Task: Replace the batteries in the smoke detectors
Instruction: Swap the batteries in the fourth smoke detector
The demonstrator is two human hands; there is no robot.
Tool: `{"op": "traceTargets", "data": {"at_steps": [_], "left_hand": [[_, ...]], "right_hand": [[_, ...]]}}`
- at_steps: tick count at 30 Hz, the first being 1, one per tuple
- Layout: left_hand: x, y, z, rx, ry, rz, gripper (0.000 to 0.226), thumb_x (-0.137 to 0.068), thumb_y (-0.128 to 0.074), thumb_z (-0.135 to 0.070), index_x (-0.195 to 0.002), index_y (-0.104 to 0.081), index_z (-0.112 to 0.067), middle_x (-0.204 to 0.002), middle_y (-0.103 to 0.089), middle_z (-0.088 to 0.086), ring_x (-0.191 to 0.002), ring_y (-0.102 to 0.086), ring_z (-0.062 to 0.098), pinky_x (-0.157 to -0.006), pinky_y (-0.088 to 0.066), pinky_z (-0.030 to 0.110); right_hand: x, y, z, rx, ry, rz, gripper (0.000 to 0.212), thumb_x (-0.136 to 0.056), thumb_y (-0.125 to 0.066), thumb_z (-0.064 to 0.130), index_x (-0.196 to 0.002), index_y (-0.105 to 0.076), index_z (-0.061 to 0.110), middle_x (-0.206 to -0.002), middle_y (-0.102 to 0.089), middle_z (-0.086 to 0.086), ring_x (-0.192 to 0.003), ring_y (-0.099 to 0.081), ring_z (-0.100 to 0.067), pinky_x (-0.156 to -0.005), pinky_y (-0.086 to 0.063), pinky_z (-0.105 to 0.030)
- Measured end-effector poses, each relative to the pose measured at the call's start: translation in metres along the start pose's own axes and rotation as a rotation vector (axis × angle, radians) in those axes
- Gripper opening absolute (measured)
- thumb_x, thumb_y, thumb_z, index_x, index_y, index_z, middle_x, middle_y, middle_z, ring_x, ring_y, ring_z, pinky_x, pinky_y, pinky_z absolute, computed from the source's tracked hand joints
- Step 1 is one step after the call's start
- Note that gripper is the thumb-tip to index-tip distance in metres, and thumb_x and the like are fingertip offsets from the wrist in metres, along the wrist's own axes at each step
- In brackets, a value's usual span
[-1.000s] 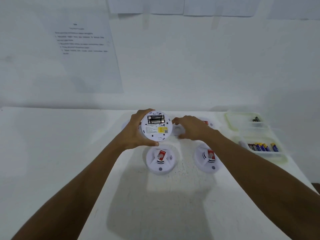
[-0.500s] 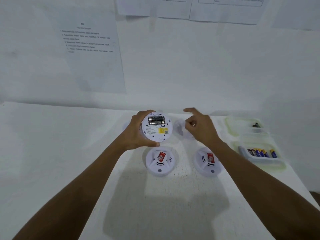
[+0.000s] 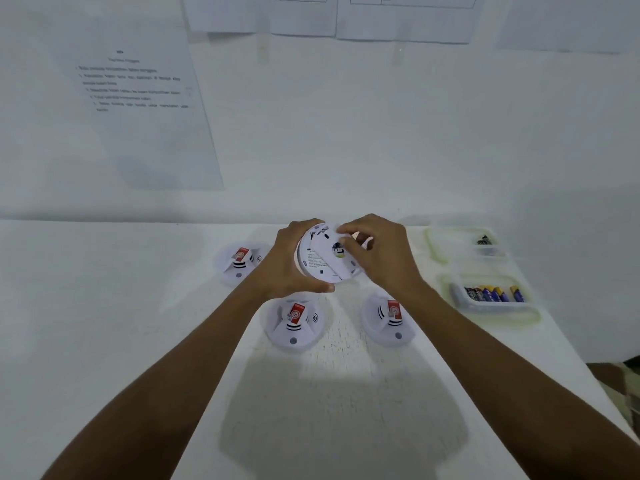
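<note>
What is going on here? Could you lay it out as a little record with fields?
Left hand: grips a detector, back side toward the camera.
Right hand: holds a cover against that back.
Table: three more detectors, face up.
Near tray: a row of batteries.
Far tray: something small and dark, too small to tell.
</note>
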State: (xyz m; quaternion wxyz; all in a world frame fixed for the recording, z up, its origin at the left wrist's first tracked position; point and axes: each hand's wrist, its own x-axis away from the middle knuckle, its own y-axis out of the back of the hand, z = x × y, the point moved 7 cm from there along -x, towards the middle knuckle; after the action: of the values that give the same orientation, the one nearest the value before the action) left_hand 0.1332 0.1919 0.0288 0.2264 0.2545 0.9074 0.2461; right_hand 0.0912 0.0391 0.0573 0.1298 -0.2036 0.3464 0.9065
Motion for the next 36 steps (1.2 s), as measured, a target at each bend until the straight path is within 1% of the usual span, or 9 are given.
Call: {"op": "traceTargets", "data": {"at_steps": [8, 11, 14, 17, 21, 25, 28, 32, 36], "left_hand": [[-0.002, -0.007, 0.005, -0.032, 0.011, -0.005, 0.075, -0.055, -0.08, -0.037, -0.121, -0.047, -0.018, -0.109, -0.05, -0.012, -0.098, -0.05, -0.01, -0.089, -0.03, -0.005], [-0.003, -0.003, 0.013, -0.049, 0.067, -0.01, 0.08, -0.052, -0.081, -0.051, -0.12, -0.042, -0.034, -0.113, -0.048, -0.015, -0.099, -0.049, 0.0, -0.1, -0.035, 0.012], [-0.001, 0.001, 0.016, -0.096, 0.064, -0.013, 0.094, -0.051, -0.09, -0.044, -0.128, -0.036, -0.042, -0.126, -0.041, -0.015, -0.116, -0.042, 0.005, -0.099, -0.031, 0.013], [-0.001, -0.002, 0.015, -0.094, 0.048, -0.03, 0.08, -0.053, -0.078, -0.058, -0.117, -0.033, -0.047, -0.123, -0.041, -0.015, -0.116, -0.041, 0.008, -0.104, -0.03, 0.024], [-0.001, -0.003, 0.016, -0.086, 0.046, -0.054, 0.074, -0.052, -0.066, -0.069, -0.115, -0.035, -0.046, -0.118, -0.04, -0.025, -0.111, -0.044, 0.006, -0.105, -0.031, 0.025], [-0.001, -0.003, 0.019, -0.096, 0.033, -0.051, 0.085, -0.053, -0.079, -0.061, -0.125, -0.037, -0.041, -0.125, -0.044, -0.021, -0.117, -0.043, 0.006, -0.109, -0.036, 0.031], [0.001, -0.001, 0.015, -0.06, 0.043, -0.041, 0.09, -0.05, -0.073, -0.076, -0.124, -0.039, -0.038, -0.122, -0.045, -0.021, -0.115, -0.046, 0.002, -0.105, -0.034, 0.017], [0.001, 0.006, 0.013, -0.092, 0.054, -0.079, 0.101, -0.049, -0.093, -0.039, -0.135, -0.04, -0.03, -0.133, -0.045, -0.012, -0.123, -0.043, 0.005, -0.096, -0.03, 0.005], [0.001, 0.007, 0.01, -0.107, 0.028, -0.087, 0.101, -0.049, -0.094, -0.033, -0.135, -0.041, -0.029, -0.132, -0.046, -0.013, -0.117, -0.042, -0.001, -0.095, -0.031, 0.008]], "right_hand": [[0.01, -0.014, 0.012, 0.278, -0.032, 0.124, 0.057, -0.074, -0.076, 0.056, -0.117, -0.07, 0.018, -0.114, -0.068, 0.001, -0.097, -0.063, -0.016, -0.088, -0.051, -0.032], [0.008, -0.017, 0.016, 0.293, -0.032, 0.138, 0.064, -0.072, -0.077, 0.058, -0.12, -0.067, 0.017, -0.116, -0.067, 0.001, -0.101, -0.062, -0.015, -0.089, -0.048, -0.029], [0.004, -0.016, 0.017, 0.302, -0.042, 0.142, 0.066, -0.072, -0.076, 0.059, -0.124, -0.065, 0.019, -0.118, -0.065, 0.002, -0.103, -0.061, -0.014, -0.088, -0.047, -0.026], [0.0, -0.013, 0.019, 0.294, -0.044, 0.123, 0.066, -0.071, -0.077, 0.06, -0.122, -0.065, 0.021, -0.115, -0.065, 0.003, -0.099, -0.062, -0.013, -0.084, -0.045, -0.023], [-0.001, -0.014, 0.022, 0.284, -0.046, 0.11, 0.064, -0.069, -0.078, 0.06, -0.119, -0.065, 0.021, -0.112, -0.067, 0.002, -0.097, -0.062, -0.014, -0.086, -0.05, -0.029], [0.0, -0.013, 0.024, 0.29, -0.039, 0.113, 0.066, -0.07, -0.078, 0.06, -0.122, -0.063, 0.022, -0.114, -0.067, 0.002, -0.099, -0.062, -0.015, -0.086, -0.048, -0.028], [0.0, -0.013, 0.026, 0.296, -0.048, 0.109, 0.066, -0.07, -0.077, 0.06, -0.123, -0.063, 0.023, -0.114, -0.068, 0.003, -0.101, -0.062, -0.015, -0.087, -0.047, -0.028], [-0.001, -0.011, 0.026, 0.27, -0.126, 0.093, 0.067, -0.067, -0.078, 0.062, -0.119, -0.064, 0.022, -0.109, -0.07, 0.004, -0.095, -0.065, -0.014, -0.084, -0.053, -0.031], [0.0, -0.012, 0.015, 0.226, -0.269, 0.084, 0.068, -0.064, -0.08, 0.061, -0.115, -0.063, 0.02, -0.107, -0.071, 0.003, -0.09, -0.067, -0.013, -0.073, -0.052, -0.022]]}}
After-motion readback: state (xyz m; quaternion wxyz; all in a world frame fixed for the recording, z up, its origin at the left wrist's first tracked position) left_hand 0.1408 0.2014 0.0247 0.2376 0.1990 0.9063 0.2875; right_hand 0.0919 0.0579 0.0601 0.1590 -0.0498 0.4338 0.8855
